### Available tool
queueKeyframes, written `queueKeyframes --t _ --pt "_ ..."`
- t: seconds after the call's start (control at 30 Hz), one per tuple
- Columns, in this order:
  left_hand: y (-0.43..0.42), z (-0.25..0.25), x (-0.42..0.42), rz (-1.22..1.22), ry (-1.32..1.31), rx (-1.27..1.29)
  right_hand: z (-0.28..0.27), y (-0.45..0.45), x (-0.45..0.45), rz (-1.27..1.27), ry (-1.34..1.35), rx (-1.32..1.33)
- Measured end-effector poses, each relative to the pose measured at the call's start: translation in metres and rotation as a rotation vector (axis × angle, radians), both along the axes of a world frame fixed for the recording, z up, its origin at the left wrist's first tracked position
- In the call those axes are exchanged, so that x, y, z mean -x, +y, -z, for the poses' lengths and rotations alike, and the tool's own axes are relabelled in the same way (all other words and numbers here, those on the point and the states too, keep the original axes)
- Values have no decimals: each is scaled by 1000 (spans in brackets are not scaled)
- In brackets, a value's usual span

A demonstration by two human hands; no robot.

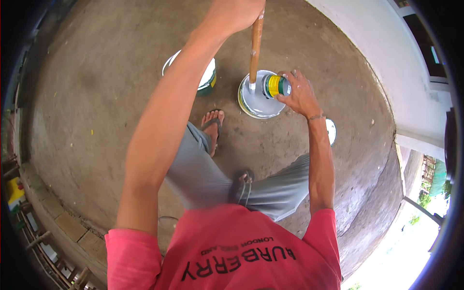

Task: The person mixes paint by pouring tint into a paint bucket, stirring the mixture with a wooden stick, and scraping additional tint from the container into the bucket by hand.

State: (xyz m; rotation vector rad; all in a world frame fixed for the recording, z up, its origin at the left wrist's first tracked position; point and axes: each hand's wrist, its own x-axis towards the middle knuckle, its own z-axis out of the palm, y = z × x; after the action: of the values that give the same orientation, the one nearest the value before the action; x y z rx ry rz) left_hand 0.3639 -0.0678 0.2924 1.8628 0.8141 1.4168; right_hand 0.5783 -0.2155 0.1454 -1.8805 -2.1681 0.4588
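A stained, rough brown floor meets a white wall along its right edge. The left grip is closed around one wooden stick, its lower end in grey paint. The right grip, partly curled, has hold of one small cylindrical can, tilted over the paint. Two round buckets stand midfloor: one grey-filled, nearer the wall edge, and one white-topped, to its left.
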Motion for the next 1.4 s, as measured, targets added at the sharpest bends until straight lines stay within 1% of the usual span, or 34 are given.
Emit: queueKeyframes --t 0.03,0.07,0.13,0.23,0.27,0.37,0.43,0.47,0.57,0.67,0.77,0.87,0.97,1.03,1.07,1.17,1.27,1.37,1.4 --pt "3 5 -4 1 28 -26 -6 0 -1 12 30 27" --pt "7 10 -7 -11 27 0 -12 1 0 25 59 50" --pt "12 23 -11 -34 23 58 -11 -1 -3 22 50 9" --pt "6 7 -3 -51 131 254 -16 -5 0 23 10 -6" --pt "4 5 -3 -56 83 288 -18 -6 1 21 -6 -4" --pt "7 6 -1 -96 102 245 -10 -6 -3 10 19 -67" --pt "16 20 3 -22 51 111 -2 -10 -6 -2 45 -14" --pt "14 14 3 14 19 36 -3 -9 -7 -10 53 4" --pt "-1 -2 5 118 -36 266 -4 -15 -6 28 40 61" --pt "3 -4 5 102 -32 118 4 -14 -10 6 85 -20" --pt "0 -6 2 87 -43 61 4 -16 -8 53 133 -54" --pt "4 -3 6 9 84 72 6 -18 -10 63 128 -66" --pt "21 8 6 -8 46 161 2 -23 -10 75 142 -23" --pt "42 21 1 -14 45 120 -6 -27 -11 71 171 -18" --pt "45 17 -4 -17 43 98 -9 -28 -13 68 185 -18" --pt "60 3 -22 -66 244 225 2 -33 -21 23 168 -134" --pt "91 16 -35 -13 310 286 3 -33 -26 11 204 -116" --pt "106 38 -40 -68 425 338 12 -32 -28 -20 220 -160" --pt "107 42 -40 -128 531 318 13 -32 -28 -23 206 -168"
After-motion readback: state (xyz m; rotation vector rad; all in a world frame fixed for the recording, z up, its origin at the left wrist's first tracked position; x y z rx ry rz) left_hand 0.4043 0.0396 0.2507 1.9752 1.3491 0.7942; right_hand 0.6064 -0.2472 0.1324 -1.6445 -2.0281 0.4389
